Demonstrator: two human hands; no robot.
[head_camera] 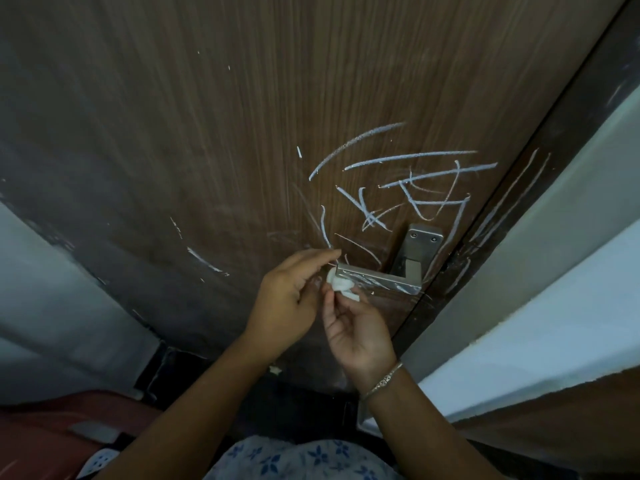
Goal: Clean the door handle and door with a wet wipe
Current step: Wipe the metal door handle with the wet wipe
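Right hand (360, 336) pinches balled wipe (341, 287) at handle (381, 280) tip; left hand (289, 294) touches it, grip unclear. Risk: small wad smears chalk (415, 188) across door (207, 133) rather than lifting it, or slips from fingertips.

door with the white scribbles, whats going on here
A person is at a brown door marked with white scribbles. Their right hand pinches a bunched white wipe at the free end of the metal handle. The left hand is right beside it, fingers fairly straight. The scribbles above the handle are not yet wiped off.
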